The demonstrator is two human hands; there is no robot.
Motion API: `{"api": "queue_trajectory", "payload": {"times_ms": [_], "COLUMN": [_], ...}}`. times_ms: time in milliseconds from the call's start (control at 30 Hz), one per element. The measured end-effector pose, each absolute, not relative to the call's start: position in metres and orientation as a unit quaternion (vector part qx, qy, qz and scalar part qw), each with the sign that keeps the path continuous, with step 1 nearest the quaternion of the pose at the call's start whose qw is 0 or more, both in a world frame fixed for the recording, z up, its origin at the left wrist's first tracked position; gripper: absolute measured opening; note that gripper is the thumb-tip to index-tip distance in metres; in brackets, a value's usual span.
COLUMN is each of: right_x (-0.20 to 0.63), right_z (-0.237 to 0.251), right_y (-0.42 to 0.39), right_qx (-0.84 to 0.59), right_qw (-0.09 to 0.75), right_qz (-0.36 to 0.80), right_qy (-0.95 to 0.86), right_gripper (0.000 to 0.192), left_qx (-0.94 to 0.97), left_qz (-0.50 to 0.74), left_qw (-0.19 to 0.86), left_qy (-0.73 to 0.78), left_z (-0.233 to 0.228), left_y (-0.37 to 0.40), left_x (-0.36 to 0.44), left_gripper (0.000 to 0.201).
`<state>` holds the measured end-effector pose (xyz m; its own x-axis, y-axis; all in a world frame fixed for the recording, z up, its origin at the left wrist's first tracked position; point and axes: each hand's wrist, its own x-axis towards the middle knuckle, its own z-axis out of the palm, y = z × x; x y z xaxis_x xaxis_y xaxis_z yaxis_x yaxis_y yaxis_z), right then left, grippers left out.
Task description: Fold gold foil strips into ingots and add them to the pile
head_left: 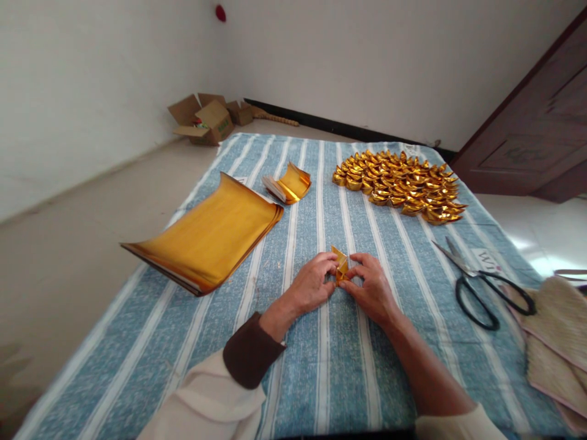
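A small piece of folded gold foil paper [340,266] stands between my two hands near the middle of the striped cloth. My left hand [316,280] pinches its left side, fingers bent and thumb low. From the right, my right hand [369,284] grips its lower edge with the thumb, while the fingertips curl above. Parts of the paper are hidden behind the fingers. Beyond the hands lies a small stack of gold paper pieces [295,183], curled upward. A large stack of gold paper sheets [208,235] rests to the left.
Many folded gold paper ingots [398,183] sit clustered at the back right. Black-handled scissors [477,275] lie partly spread on the right, beside a beige cloth [557,336]. A blue-and-white striped tablecloth [302,379] covers the table. Open cardboard boxes [213,122] stand on the floor behind.
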<state>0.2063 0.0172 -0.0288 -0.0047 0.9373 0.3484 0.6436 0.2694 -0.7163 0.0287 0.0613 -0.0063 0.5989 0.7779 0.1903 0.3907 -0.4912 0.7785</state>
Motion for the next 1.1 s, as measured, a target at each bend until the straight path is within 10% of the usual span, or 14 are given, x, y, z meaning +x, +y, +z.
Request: {"api": "queue_trajectory", "payload": {"times_ms": [1100], "right_x": [0.201], "right_z": [-0.024], "right_y": [0.017], "right_qx": [-0.625], "right_qw": [0.359], "right_qz": [0.166], "right_qy": [-0.673], "right_gripper": [0.022], "left_qx": [0.807], "left_qz": [0.293], "left_qw": [0.304], "left_qy": [0.412], "left_z": [-0.018], "left_y": [0.058], "left_x": [0.033], "left_gripper": [0.021]}}
